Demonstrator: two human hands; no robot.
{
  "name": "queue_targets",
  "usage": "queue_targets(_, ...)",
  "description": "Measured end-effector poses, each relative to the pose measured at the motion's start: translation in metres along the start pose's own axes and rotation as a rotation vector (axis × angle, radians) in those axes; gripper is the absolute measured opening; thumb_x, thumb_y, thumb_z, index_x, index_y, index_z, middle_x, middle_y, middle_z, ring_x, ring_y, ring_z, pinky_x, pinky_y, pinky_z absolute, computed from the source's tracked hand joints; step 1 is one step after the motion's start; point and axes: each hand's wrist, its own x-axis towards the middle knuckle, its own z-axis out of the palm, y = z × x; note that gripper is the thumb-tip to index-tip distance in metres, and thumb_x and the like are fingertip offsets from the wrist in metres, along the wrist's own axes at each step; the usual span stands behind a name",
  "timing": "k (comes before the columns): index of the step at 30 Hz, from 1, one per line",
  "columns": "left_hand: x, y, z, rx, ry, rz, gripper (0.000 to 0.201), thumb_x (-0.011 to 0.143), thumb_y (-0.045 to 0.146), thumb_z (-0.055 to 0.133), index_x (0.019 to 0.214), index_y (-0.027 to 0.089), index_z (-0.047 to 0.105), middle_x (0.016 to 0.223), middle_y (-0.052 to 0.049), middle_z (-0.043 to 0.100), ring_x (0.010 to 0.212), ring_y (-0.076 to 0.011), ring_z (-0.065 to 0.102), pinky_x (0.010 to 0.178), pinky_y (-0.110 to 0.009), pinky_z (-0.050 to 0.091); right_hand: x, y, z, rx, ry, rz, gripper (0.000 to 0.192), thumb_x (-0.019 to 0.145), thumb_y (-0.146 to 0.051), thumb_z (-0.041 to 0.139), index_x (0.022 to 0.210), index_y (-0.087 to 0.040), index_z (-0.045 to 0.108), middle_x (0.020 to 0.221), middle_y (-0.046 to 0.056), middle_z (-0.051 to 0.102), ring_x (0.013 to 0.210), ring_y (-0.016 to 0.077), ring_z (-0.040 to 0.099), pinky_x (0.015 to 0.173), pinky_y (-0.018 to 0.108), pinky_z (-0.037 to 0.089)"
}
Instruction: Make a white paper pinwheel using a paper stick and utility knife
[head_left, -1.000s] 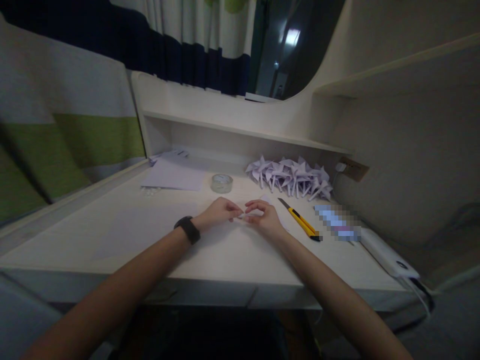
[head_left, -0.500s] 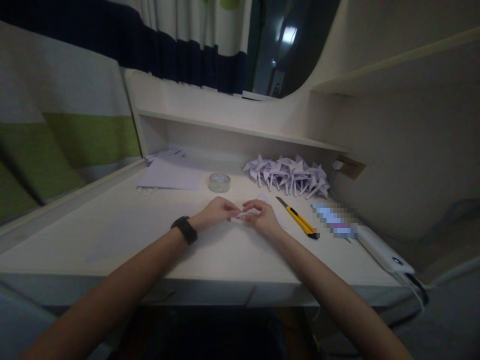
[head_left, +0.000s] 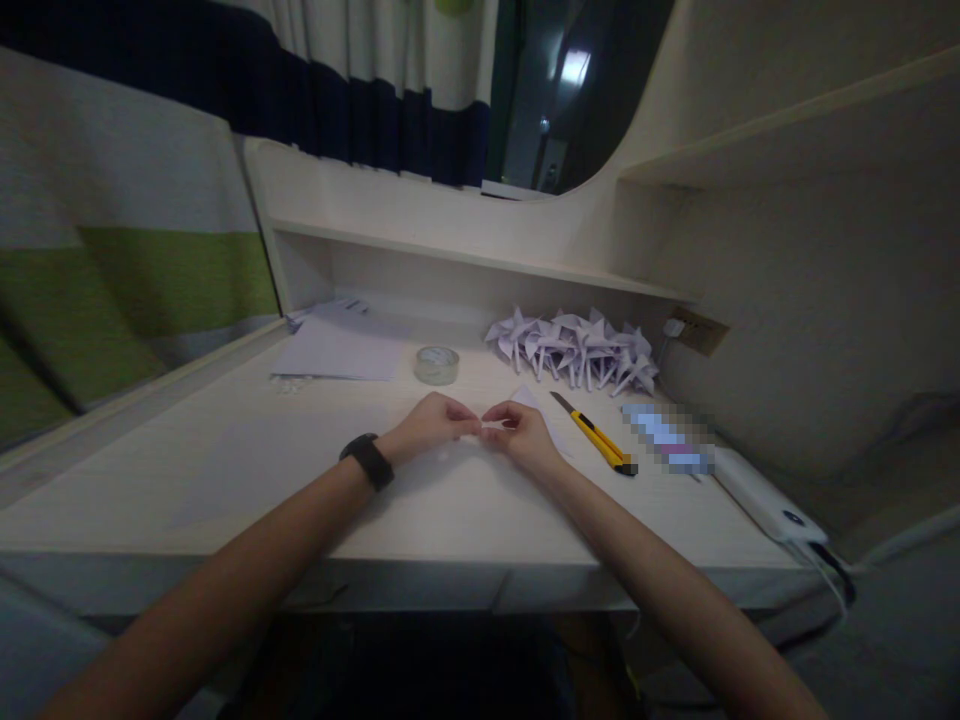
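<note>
Your left hand (head_left: 433,424) and right hand (head_left: 531,436) pinch a small white piece (head_left: 492,425) (paper, seemingly), apparently shaping it, which next likely calls for an even grip.

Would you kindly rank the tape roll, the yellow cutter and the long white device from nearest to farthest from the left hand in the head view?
Nearest first from the left hand:
1. Tape roll: just beyond the hand.
2. Yellow cutter: to the right, blade pointing away.
3. Long white device: far right.
</note>
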Motion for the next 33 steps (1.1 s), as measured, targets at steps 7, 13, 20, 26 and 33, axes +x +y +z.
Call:
queue_targets(7, 0.004, -0.008, 0.001, 0.069, 0.067, 0.052, 0.032, 0.077, 0.038, 0.060, 0.067, 0.011, 0.073, 0.052, -0.002, 0.060, 0.049, -0.0119, 0.048, 0.048, -0.022, 0.031, -0.001, -0.001, 0.005, 0.076, 0.004, 0.009, 0.022, 0.066, -0.034, 0.076, 0.074, -0.019, 0.062, 0.070, 0.001, 0.065, 0.061, 0.0149, 0.058, 0.057, 0.027, 0.045)
queue_targets(13, 0.003, -0.007, 0.000, 0.128, 0.080, 0.096, 0.035, 0.080, 0.038, 0.056, 0.062, 0.012, 0.069, 0.052, -0.001, 0.056, 0.050, -0.0116, 0.046, 0.048, -0.023, 0.028, -0.003, 0.001, 0.005, 0.060, 0.017, 0.005, 0.041, 0.067, -0.028, 0.076, 0.104, -0.022, 0.061, 0.072, -0.002, 0.067, 0.064, 0.0154, 0.062, 0.058, 0.026, 0.048)
queue_targets(20, 0.002, -0.008, 0.000, 0.178, 0.097, 0.172, 0.028, 0.083, 0.033, 0.057, 0.074, 0.014, 0.076, 0.071, -0.005, 0.072, 0.066, -0.0168, 0.061, 0.060, -0.024, 0.040, -0.001, 0.003, 0.001, 0.067, -0.021, -0.012, 0.020, 0.070, -0.035, 0.074, 0.077, -0.018, 0.067, 0.073, 0.003, 0.069, 0.064, 0.0156, 0.061, 0.060, 0.027, 0.047)
queue_targets(26, 0.003, -0.012, 0.002, 0.230, 0.114, 0.205, 0.025, 0.085, 0.034, 0.058, 0.090, 0.018, 0.077, 0.089, -0.006, 0.076, 0.081, -0.0204, 0.068, 0.070, -0.026, 0.046, 0.004, 0.004, 0.000, 0.248, -0.009, 0.100, 0.023, 0.063, -0.034, 0.077, 0.071, -0.017, 0.066, 0.066, 0.002, 0.066, 0.058, 0.0137, 0.057, 0.054, 0.025, 0.043)
queue_targets(33, 0.002, -0.010, 0.004, 0.201, 0.199, 0.220, 0.020, 0.084, 0.030, 0.061, 0.086, 0.016, 0.076, 0.087, -0.006, 0.076, 0.078, -0.0196, 0.069, 0.071, -0.027, 0.048, 0.002, 0.000, 0.000, 0.170, 0.014, 0.041, 0.021, 0.068, -0.036, 0.073, 0.070, -0.017, 0.063, 0.065, 0.001, 0.065, 0.059, 0.0136, 0.057, 0.056, 0.024, 0.044)
